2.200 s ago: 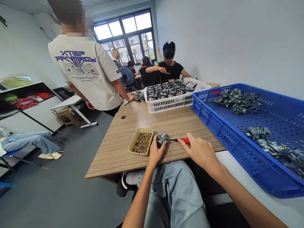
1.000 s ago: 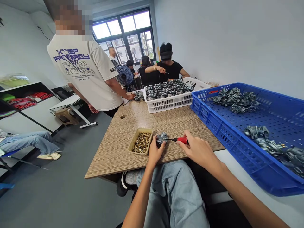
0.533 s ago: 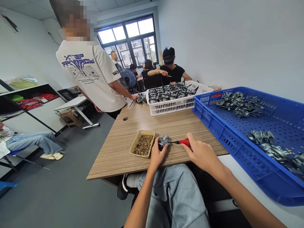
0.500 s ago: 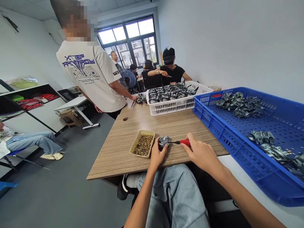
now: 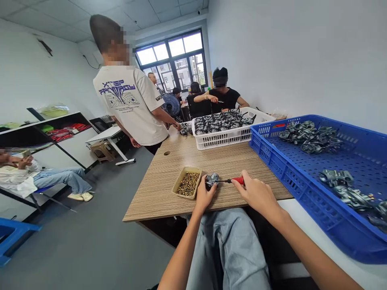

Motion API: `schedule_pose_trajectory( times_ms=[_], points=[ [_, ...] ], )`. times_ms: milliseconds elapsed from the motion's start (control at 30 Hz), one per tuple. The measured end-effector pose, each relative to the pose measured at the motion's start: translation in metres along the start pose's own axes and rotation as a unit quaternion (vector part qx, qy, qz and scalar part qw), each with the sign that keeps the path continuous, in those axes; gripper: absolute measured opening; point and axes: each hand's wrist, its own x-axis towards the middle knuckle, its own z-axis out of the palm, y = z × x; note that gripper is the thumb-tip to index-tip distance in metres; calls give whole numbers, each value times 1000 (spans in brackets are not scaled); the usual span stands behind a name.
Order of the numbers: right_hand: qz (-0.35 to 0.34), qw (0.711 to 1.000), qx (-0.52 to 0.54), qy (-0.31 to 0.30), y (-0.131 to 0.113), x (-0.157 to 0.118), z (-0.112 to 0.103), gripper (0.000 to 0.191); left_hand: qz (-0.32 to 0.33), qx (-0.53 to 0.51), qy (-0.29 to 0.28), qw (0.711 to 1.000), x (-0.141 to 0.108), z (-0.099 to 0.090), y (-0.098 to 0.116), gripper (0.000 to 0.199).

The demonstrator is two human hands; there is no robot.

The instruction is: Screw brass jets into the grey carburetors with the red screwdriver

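My left hand [image 5: 205, 192] is closed around a small grey metal carburetor [image 5: 213, 178], held just above or on the wooden table near its front edge. A red-handled screwdriver [image 5: 237, 181] lies level in the grip of my right hand [image 5: 255, 191]. Its dark shaft points left, and the tip meets the right side of the carburetor; the exact contact point is too small to make out. Left of my left hand stands a beige tray [image 5: 174, 191] filled with small brass-coloured threaded parts [image 5: 188, 184].
A blue crate [image 5: 275, 171] with loose metal carburetors [image 5: 311, 137] stands at the right. Behind the table [image 5: 151, 201], a white basket [image 5: 211, 143] is heaped with more. One person in a white shirt [image 5: 127, 108] stands at the left; another in black [image 5: 231, 96] sits beyond the basket.
The camera view has shifted, so the scene sits further right and slightly lower. Both hands keep their hold on the carburetor and screwdriver, with the tip still against the part.
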Motion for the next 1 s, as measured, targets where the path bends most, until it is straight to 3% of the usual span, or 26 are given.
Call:
schedule_pose_trajectory(
  times_ms=[267,600,800,900,1000],
  points=[
    [-123,986,111,-33,5,-9,-8,23,13,13,3,1000,2,1,-1,56],
    [-124,979,157,-46,7,-11,-14,27,13,31,2,999,8,0,-4,59],
    [-186,952,242,-30,15,-2,-12,22,9,31,5,999,9,2,-7,59],
    [-188,938,292,16,12,-7,-30,12,11,32,8,999,9,3,-4,59],
    [-168,909,370,91,14,-36,-65,13,7,35,6,999,7,3,-3,61]
  ],
)
